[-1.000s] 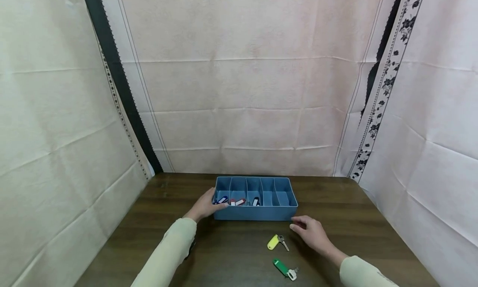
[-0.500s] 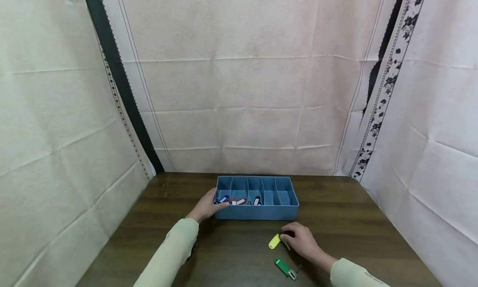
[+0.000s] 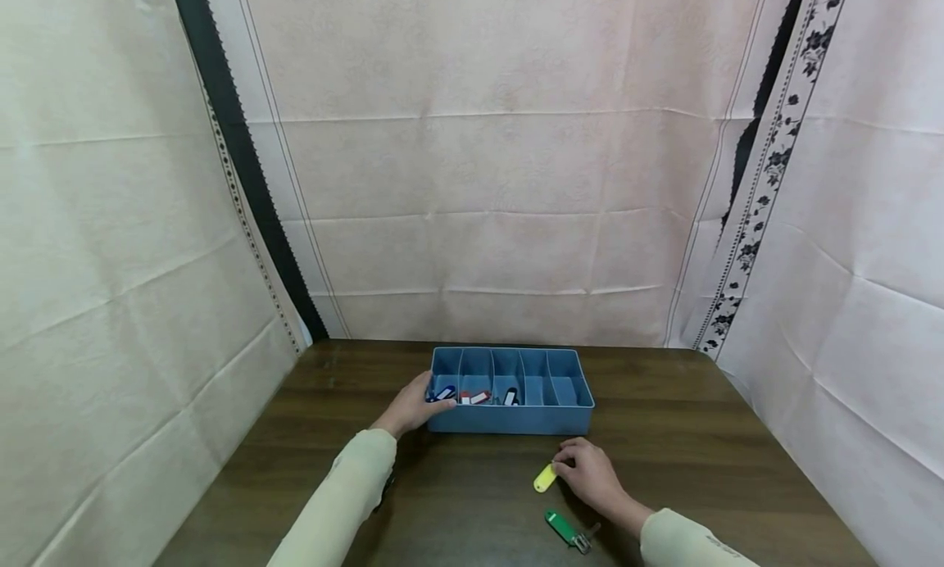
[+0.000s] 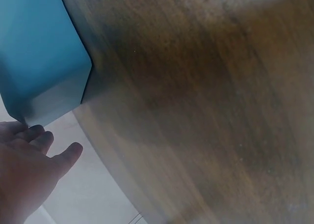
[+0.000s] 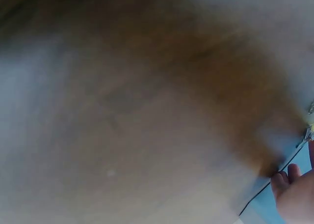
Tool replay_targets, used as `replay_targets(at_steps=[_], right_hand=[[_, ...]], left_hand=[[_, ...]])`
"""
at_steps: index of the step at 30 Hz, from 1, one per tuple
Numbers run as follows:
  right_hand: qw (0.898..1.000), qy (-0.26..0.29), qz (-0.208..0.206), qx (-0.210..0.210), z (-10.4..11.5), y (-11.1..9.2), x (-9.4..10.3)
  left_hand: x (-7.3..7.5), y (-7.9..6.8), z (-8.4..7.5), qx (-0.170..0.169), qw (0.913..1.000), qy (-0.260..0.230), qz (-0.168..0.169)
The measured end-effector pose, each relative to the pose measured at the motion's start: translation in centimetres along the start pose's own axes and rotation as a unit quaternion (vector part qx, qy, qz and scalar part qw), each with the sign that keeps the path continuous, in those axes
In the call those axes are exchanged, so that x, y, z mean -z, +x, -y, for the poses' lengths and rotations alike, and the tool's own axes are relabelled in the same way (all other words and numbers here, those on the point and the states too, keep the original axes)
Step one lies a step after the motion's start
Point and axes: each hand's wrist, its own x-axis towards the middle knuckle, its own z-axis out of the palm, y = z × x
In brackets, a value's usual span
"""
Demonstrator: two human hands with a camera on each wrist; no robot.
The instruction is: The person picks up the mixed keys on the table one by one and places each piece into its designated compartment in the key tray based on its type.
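My left hand (image 3: 408,405) grips the left end of a blue divided box (image 3: 516,421), its thumb over the front rim. In the left wrist view, the fingertips meet the box's end wall. Nearer to me, my right hand (image 3: 592,475) pinches a yellow key tag (image 3: 543,478) between thumb and fingers at its key end; the fingers hide the key. A green key tag (image 3: 560,525) with its key lies on the table just below that hand. Inside the box, blue tags (image 3: 445,392), red tags (image 3: 479,397) and a black tag (image 3: 510,396) sit in three separate left-hand compartments.
The dark wooden table (image 3: 354,387) carries everything. Pale cloth (image 3: 472,182) hangs behind it and along both sides. Dividers split the box into several compartments, and its back wall stands near the table's far edge.
My right hand has moved left from beside the box's front right corner to the yellow key tag and taken hold of it. My left hand stays on the box.
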Motion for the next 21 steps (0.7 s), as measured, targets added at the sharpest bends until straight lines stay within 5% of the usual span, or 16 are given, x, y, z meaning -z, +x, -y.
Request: replay_targets(at_steps=[10, 21], right_hand=[[0.997, 0.055, -0.053, -0.017, 1.5, 0.2, 1.2], [0.985, 0.123, -0.117, -0.037, 3.4, 2.4, 4.6]], left_hand=[[0.1, -0.1, -0.1, -0.001, 1.0000, -0.005, -0.002], [0.0, 0.2, 0.0, -0.001, 1.0000, -0.005, -0.004]])
